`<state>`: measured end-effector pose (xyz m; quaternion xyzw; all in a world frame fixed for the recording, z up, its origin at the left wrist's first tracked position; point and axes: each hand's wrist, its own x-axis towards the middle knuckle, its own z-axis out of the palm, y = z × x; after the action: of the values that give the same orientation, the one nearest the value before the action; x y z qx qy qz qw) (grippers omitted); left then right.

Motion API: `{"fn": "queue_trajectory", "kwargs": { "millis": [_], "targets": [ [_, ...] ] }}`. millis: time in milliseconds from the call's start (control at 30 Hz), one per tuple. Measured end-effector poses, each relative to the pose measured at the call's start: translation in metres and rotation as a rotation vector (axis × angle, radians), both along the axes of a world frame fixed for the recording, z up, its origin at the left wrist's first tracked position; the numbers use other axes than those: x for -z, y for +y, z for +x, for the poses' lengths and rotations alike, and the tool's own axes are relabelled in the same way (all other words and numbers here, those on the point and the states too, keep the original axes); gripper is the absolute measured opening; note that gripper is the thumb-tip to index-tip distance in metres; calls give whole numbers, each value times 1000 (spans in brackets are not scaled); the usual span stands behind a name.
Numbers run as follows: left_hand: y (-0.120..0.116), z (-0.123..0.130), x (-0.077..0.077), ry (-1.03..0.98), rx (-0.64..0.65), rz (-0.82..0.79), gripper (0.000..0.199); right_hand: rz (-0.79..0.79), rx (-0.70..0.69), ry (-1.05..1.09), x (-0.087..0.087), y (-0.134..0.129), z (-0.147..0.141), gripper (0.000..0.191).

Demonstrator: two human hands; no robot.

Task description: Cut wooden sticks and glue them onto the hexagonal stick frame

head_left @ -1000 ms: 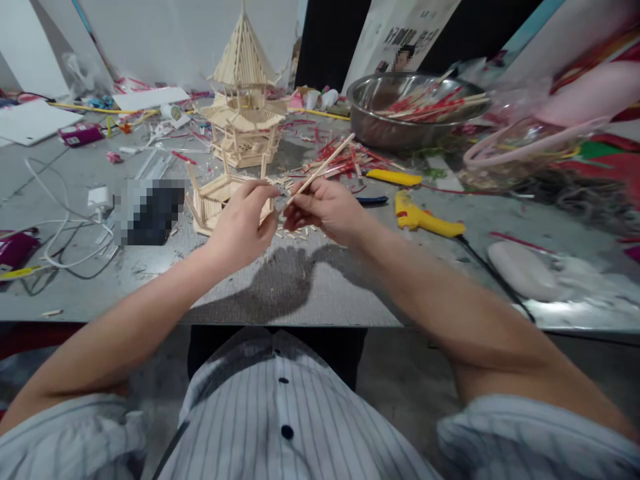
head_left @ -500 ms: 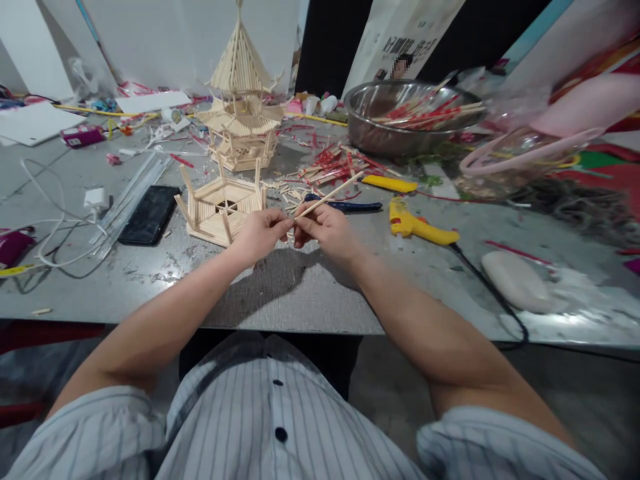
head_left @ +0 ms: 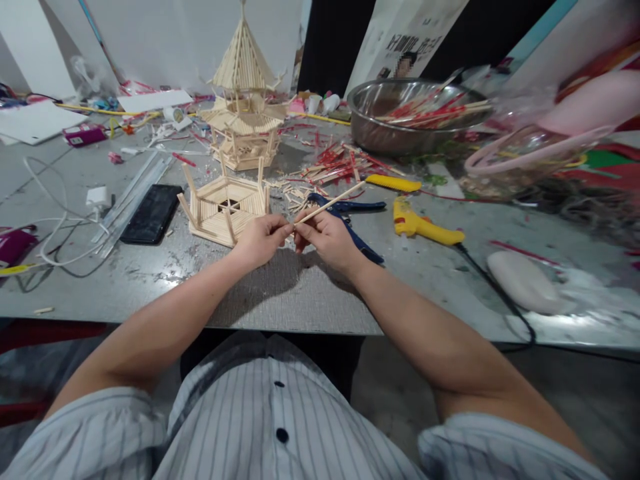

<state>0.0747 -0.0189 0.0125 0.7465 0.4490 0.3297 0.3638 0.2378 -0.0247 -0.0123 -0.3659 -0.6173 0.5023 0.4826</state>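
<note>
Beyond, metal bowl (head_left: 383, 138) of red-and-pale sticks (head_left: 434, 113), hands (head_left: 329, 240) pinching thin stick (head_left: 336, 199)

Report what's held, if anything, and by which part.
A thin, straight, pale wooden stick: the right hand pinches it near its body-side end; the left hand is at that end, its grip unclear.

Striped shirt (head_left: 250, 413) with dark buttons (head_left: 283, 435)

We are now holding the stick (head_left: 335, 201) flatter, with left hand (head_left: 261, 241) and right hand (head_left: 327, 241) nearer us, exposing more of the blue pliers (head_left: 366, 207).
</note>
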Motion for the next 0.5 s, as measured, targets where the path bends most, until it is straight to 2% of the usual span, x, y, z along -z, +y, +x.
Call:
{"fn": "queue_trajectory", "kwargs": {
  "millis": [500],
  "targets": [
    [0, 1, 1, 16, 33, -44, 30, 35, 16, -13, 3, 0, 2, 27]
  ]
}}
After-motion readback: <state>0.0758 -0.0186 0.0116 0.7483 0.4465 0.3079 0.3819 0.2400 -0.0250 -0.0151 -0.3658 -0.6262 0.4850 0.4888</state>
